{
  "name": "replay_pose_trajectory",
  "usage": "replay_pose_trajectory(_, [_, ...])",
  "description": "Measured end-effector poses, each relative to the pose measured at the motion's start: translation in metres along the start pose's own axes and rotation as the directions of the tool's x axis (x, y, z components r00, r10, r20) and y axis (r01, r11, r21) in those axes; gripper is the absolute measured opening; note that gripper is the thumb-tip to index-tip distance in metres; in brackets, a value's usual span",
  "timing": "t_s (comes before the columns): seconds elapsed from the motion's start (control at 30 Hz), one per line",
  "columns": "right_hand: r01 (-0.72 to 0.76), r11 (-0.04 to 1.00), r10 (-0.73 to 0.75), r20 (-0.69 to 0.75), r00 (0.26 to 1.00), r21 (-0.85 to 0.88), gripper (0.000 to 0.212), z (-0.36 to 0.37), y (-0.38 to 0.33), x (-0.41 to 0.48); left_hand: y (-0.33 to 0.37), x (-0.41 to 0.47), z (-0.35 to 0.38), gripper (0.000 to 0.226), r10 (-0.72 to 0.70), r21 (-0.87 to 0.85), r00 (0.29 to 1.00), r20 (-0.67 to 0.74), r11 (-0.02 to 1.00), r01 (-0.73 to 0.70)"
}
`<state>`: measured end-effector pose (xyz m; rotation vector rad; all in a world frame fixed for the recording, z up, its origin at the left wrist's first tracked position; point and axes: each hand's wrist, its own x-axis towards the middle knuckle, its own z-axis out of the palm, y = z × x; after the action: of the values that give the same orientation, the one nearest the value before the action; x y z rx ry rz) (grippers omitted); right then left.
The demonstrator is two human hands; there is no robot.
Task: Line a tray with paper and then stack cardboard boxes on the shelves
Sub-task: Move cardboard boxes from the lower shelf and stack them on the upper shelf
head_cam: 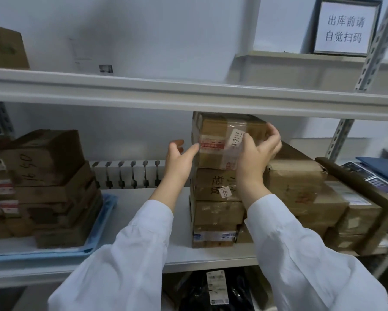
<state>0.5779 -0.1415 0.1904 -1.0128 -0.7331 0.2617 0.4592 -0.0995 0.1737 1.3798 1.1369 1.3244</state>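
Note:
A taped cardboard box (220, 140) with a white label tops a stack of several boxes (213, 187) on the middle shelf (139, 209). It sits just under the upper shelf's edge. My right hand (255, 153) curls round its right front corner, thumb on the label and fingers on the right side. The straight fingertips of my left hand (179, 158) touch the box's left front edge. Further left, a blue tray (103, 212) lined with white paper carries several stacked boxes (47, 176).
The upper shelf beam (188, 93) hangs close over the top box. More boxes (300, 189) crowd the right of the shelf. A brown box (4, 46) sits upper left and a framed sign (345, 28) upper right. Black bags (217, 290) lie below.

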Motion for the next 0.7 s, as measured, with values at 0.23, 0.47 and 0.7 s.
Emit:
replay_pose_trajectory(0.23, [-0.319,0.944,0.329,0.170,0.929,-0.082,0.074,-0.014,0.009,0.045,0.011,0.005,0.026,0.065,-0.064,-0.094,0.987,0.146,0.993,0.078])
replay_pose_trajectory(0.47, [-0.238,0.968,0.250,0.190,0.949,-0.085,0.043,-0.008,0.011,0.047,0.015,0.002,0.023,0.046,-0.001,-0.117,0.996,0.084,0.993,0.011])
replay_pose_trajectory(0.7, [-0.134,0.991,0.126,0.307,0.943,0.003,0.010,0.001,0.006,0.028,0.021,0.006,0.005,0.069,-0.089,-0.257,0.994,-0.067,0.964,0.069])
